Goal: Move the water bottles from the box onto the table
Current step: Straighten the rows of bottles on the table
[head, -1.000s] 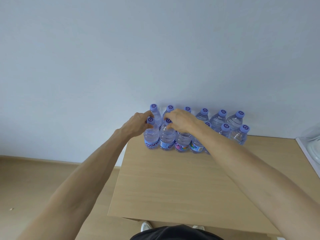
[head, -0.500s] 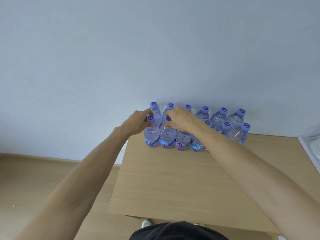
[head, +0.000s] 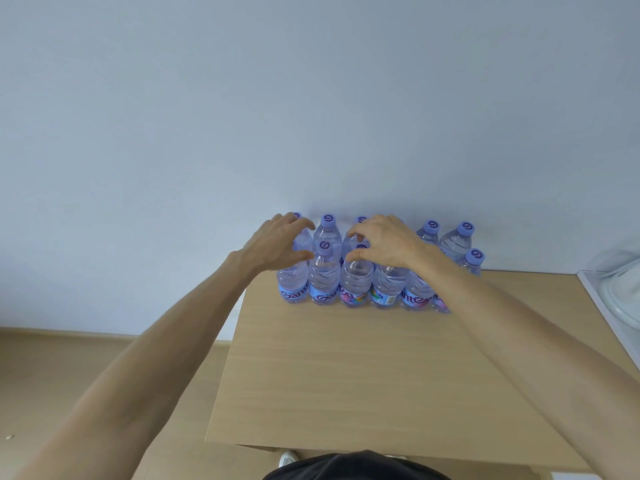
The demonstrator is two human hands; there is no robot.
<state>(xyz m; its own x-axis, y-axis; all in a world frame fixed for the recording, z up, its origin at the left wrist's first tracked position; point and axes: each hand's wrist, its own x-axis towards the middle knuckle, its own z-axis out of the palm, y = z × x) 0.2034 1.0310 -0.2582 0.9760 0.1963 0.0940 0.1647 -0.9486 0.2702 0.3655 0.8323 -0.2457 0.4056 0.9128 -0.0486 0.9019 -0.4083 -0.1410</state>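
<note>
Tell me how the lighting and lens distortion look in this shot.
Head view: soft, even light, with a faint shadow on the pale wall behind the clear plastic water bottles with purple caps; no harsh glare; wide-angle stretch bows the light wooden table edges; labels stay readable.

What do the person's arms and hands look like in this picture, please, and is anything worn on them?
Both forearms are bare as far as the frame shows: no sleeves, gloves, watch or bracelet. The left hand and right hand show no rings that I can make out. A dark garment appears at the bottom edge.
</note>
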